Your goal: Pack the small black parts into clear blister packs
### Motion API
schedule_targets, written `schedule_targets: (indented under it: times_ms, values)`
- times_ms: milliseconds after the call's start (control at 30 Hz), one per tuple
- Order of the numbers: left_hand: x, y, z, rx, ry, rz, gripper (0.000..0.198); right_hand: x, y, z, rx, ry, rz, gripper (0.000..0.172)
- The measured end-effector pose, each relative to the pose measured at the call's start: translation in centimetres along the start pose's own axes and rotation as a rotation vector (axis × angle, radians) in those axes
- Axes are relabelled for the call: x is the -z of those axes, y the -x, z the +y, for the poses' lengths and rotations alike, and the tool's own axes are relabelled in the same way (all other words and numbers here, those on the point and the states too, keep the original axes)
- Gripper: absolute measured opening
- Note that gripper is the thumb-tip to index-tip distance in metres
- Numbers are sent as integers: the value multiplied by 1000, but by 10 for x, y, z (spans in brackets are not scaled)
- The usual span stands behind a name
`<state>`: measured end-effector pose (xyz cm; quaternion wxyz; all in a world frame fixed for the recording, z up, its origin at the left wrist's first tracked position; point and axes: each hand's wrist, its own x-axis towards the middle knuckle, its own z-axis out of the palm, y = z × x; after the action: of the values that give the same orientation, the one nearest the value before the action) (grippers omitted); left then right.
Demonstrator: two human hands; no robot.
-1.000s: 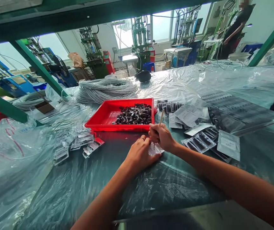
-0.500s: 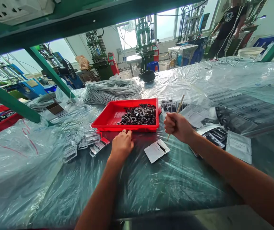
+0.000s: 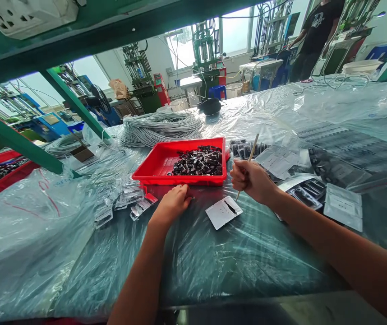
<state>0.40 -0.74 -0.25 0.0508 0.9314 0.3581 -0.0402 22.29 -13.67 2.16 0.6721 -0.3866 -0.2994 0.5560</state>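
My right hand (image 3: 250, 180) is closed around a thin wooden stick (image 3: 254, 146), which slants through the fist. The stick's lower end comes down beside a white card (image 3: 221, 215) with a dark torn-looking slot, lying flat on the plastic-covered table. Just in front of the red tray (image 3: 180, 180), my left hand (image 3: 172, 204) rests with its fingers curled and closed. Something tiny may be at the thumb tip, but I cannot make it out. Small black pieces (image 3: 200, 161) are heaped in the tray's right part.
Small clear packets (image 3: 126, 195) lie left of my left hand. To the right are silvery pouches (image 3: 343, 205) and black packaged pieces (image 3: 306, 194). A grey cable coil (image 3: 161, 128) lies behind the tray. A person (image 3: 318, 36) stands by machines at the back.
The view has shifted slightly. My left hand has come away a little from the tray's front rim, its fingers more curled. The right hand still holds the stick near the card.
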Motion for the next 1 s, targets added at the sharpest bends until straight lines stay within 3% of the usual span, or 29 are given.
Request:
schedule_targets:
  times_ms: [100, 433, 533, 600, 733, 800, 900, 1000]
  values:
    - [-4, -3, -3, -21, -4, -29, 13, 1, 0, 2, 4, 4, -4, 48]
    - [0, -2, 13, -66, 11, -32, 12, 1, -1, 0, 27, -10, -43, 47]
    - [8, 4, 22, -165, 101, -28, 9, -1, 0, -3, 37, -7, -44, 48]
    - [16, 8, 25, -218, 264, 123, 12, -2, 1, -4, 41, -4, -43, 48]
    - [29, 9, 20, -20, 490, 760, 31, -4, 1, -4, 45, -4, -45, 48]
    - [31, 7, 15, 26, 492, 859, 46, -4, 1, -2, 48, 9, -58, 48]
    - [31, 7, 14, 8, 457, 791, 47, -4, 2, 4, 57, 31, -74, 48]
    - [30, 11, 26, -88, 407, 589, 29, -6, 3, 12, 53, 39, -92, 48]
